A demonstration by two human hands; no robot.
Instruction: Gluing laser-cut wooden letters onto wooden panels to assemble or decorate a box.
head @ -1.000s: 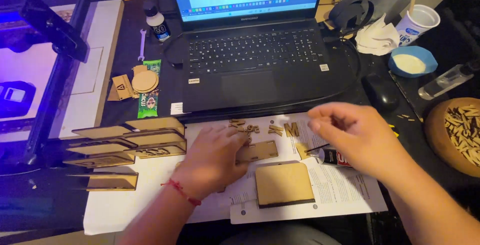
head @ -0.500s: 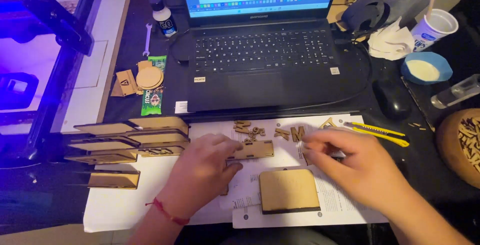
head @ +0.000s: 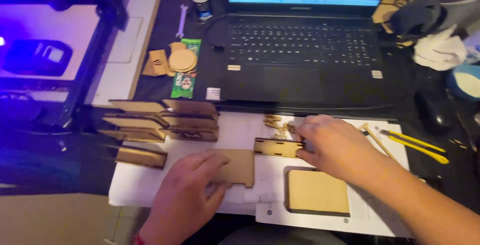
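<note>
Left hand [head: 182,200] comes in from the bottom edge, palm down, fingers [head: 212,162] spread flat and pressing on a notched wooden panel [head: 237,167] that lies flat on the white paper sheet [head: 240,130]; not wrapped around it, just holding it down. Right hand [head: 332,142] reaches in from the lower right, forearm angled across the sheet, fingers curled and pinching the right end of a slotted wooden strip [head: 275,147]. The strip stands on edge just above and right of the panel, near its top corner; touching or not, cannot tell.

Around: a square wooden plate [head: 317,192] lies flat below the right wrist, partly under the forearm. Small loose wooden bits [head: 275,122] sit just above the strip. A stack of long wooden pieces [head: 162,120] is on the left end of the sheet, one more long piece [head: 140,157] apart below it. Two yellow utility knives [head: 415,145] lie right of the hand. Black laptop [head: 300,50] open behind the sheet, screen lit. Round wooden discs [head: 182,60] and a green packet [head: 185,80] left of the laptop, a white-labelled bottle [head: 202,0] further back. The worktop [head: 165,40] is dark. Crumpled white tissue [head: 440,52] far right.
</note>
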